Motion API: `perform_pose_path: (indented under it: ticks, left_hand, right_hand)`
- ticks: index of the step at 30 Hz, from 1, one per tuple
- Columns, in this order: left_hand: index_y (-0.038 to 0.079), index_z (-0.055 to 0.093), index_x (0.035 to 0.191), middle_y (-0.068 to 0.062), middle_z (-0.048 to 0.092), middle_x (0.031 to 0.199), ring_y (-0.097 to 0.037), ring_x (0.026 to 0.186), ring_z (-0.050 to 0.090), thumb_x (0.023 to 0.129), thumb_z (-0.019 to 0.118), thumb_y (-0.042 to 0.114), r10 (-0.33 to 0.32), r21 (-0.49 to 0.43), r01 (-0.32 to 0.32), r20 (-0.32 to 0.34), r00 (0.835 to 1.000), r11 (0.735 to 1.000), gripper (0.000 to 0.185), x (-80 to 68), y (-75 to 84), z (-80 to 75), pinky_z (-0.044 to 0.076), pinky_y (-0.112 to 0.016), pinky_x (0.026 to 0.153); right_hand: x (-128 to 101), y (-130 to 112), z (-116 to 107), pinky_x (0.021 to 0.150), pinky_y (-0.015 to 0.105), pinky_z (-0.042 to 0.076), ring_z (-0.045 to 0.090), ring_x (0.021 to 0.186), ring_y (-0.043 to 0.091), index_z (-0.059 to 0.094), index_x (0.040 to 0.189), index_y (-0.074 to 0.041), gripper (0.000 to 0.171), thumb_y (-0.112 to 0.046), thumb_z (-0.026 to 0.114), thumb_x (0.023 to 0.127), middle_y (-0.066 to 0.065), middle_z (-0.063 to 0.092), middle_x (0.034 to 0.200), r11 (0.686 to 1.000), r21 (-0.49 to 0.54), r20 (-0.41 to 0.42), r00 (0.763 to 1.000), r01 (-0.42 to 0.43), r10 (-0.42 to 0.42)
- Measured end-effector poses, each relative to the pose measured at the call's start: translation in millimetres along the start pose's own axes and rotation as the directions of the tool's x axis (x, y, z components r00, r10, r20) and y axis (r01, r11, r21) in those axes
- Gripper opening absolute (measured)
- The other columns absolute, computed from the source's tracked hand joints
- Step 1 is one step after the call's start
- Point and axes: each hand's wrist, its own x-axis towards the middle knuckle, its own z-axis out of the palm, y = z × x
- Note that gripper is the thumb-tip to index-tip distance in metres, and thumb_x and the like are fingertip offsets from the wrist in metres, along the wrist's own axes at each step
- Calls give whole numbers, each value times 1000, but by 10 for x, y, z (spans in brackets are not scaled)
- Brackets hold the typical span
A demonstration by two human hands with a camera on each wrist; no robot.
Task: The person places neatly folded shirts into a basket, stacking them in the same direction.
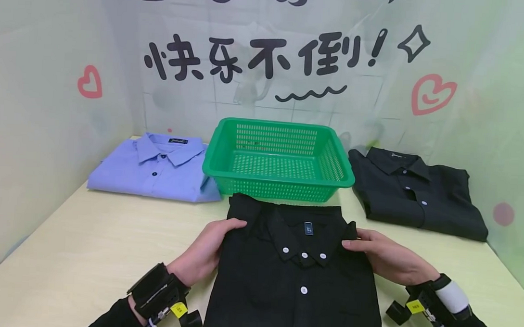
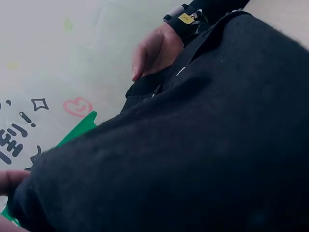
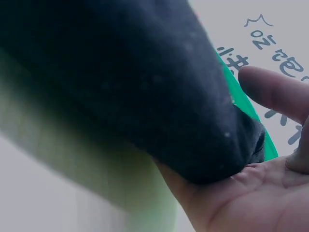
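Observation:
A folded black button-up shirt (image 1: 279,279) with white buttons and a small dark label lies in front of me, collar toward the far side. My left hand (image 1: 202,250) holds its left edge near the shoulder, thumb on the upper side and the other fingers hidden behind the cloth. At the right shoulder, my right hand (image 1: 390,254) holds the opposite edge. Its thumb overlaps the front of the shirt in the head view. From the right wrist, the black cloth (image 3: 145,87) passes over the fingers, with the thumb raised beside it.
A green plastic basket (image 1: 278,181) stands just beyond the collar. Left of it lies a folded blue shirt (image 1: 118,173), and to the right another folded dark shirt (image 1: 451,208). The pale table (image 1: 90,244) is bounded by printed curtains (image 1: 247,100) behind and at both sides.

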Motion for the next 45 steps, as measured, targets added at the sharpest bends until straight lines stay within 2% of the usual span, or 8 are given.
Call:
perform_pose_path:
  ticks: [3, 6, 17, 25, 29, 33, 36, 45]
  left_hand:
    - [-4, 51, 130, -15, 62, 119, -25, 102, 63, 95, 62, 27, -22, 8, 22, 37, 999, 1000, 48, -24, -3, 17, 49, -37, 92]
    - [-3, 49, 130, -17, 63, 116, -27, 99, 65, 95, 63, 26, -15, 19, 15, 37, 999, 1000, 48, -34, -10, 37, 51, -39, 89]
    - [0, 52, 127, -15, 65, 112, -27, 98, 66, 96, 61, 20, 19, 56, -13, -112, 994, 998, 38, 8, -49, 24, 52, -38, 87]
    - [-1, 53, 125, -15, 65, 110, -28, 97, 67, 96, 61, 20, 44, 49, -36, -160, 986, 998, 36, -3, -10, 38, 53, -39, 86]
    - [0, 51, 127, -15, 65, 113, -29, 99, 66, 96, 63, 22, 44, 30, -39, -175, 984, 999, 39, -23, 16, 38, 53, -40, 87]
    - [1, 48, 129, -15, 64, 115, -29, 100, 66, 96, 64, 24, 45, 6, -45, -174, 984, 999, 43, -48, 57, 34, 52, -40, 89]
    - [1, 47, 130, -16, 64, 116, -29, 102, 65, 96, 64, 24, 47, -15, -50, -161, 986, 999, 45, -70, 100, 31, 52, -40, 89]
    - [3, 43, 133, -15, 63, 121, -28, 105, 64, 97, 64, 29, 61, -13, -64, -130, 990, 998, 49, -140, 218, 26, 51, -40, 92]
  right_hand:
    - [26, 16, 20, 105, 41, 36, 48, 121, 28, 28, 144, 5, 51, -15, 51, 104, 17, 48, 135, 1000, -16, -6, 1000, 0, 0]
    - [41, 38, 31, 104, 41, 38, 50, 120, 29, 26, 145, 5, 53, -14, 52, 103, 17, 50, 135, 1000, -12, -6, 1000, 14, -14]
    - [70, 56, 88, 98, 42, 44, 56, 113, 27, 44, 131, 2, 35, -15, 55, 102, 15, 56, 124, 999, -24, -71, 996, 45, -47]
    - [24, 0, 158, 98, 40, 45, 55, 117, 27, 33, 142, 4, 55, -19, 59, 100, 17, 53, 131, 990, -111, -124, 987, 84, -98]
    - [12, -40, 199, 97, 40, 47, 56, 115, 27, 36, 139, 4, 53, -20, 62, 99, 18, 54, 128, 986, -136, -174, 978, 94, -118]
    - [5, -91, 236, 94, 40, 48, 58, 111, 28, 40, 134, 6, 51, -19, 64, 97, 19, 55, 125, 978, -168, -226, 961, 120, -157]
    - [-13, -131, 259, 95, 36, 48, 57, 113, 25, 37, 139, 5, 57, -20, 65, 97, 18, 53, 129, 969, -206, -256, 948, 139, -191]
    - [-63, -220, 305, 94, 35, 49, 57, 115, 22, 34, 141, 7, 59, -17, 65, 97, 19, 51, 133, 951, -238, -282, 923, 196, -261]
